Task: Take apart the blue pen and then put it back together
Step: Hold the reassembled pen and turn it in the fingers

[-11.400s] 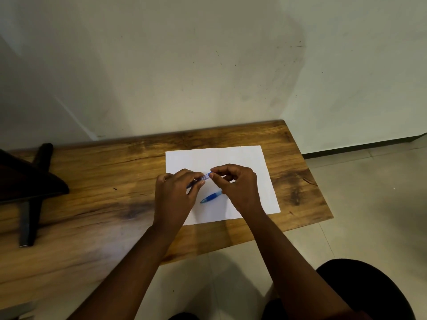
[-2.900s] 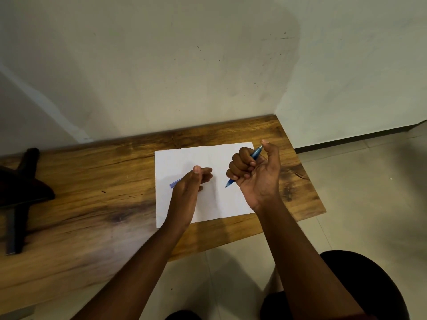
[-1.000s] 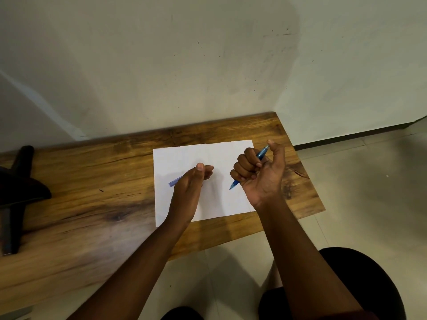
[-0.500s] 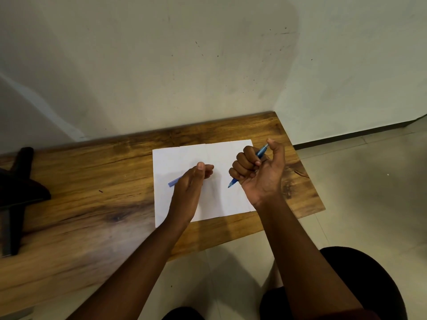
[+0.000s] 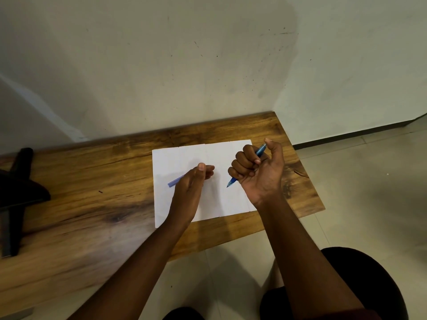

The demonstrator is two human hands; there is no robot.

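Two pen parts show above one white paper (image 5: 217,199) near the table's (image 5: 92,181) right edge: the right hand (image 5: 258,172) fists the blue pen body (image 5: 260,150), the left hand (image 5: 194,183) pinches the pale blue tube (image 5: 175,181).

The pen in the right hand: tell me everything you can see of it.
The blue pen is slim, glossy, plastic-looking, clenched in the right hand above the white paper, not touching it. It slants, dark tip down-left and out below the fist, upper end by the thumb. Its middle is hidden by fingers.
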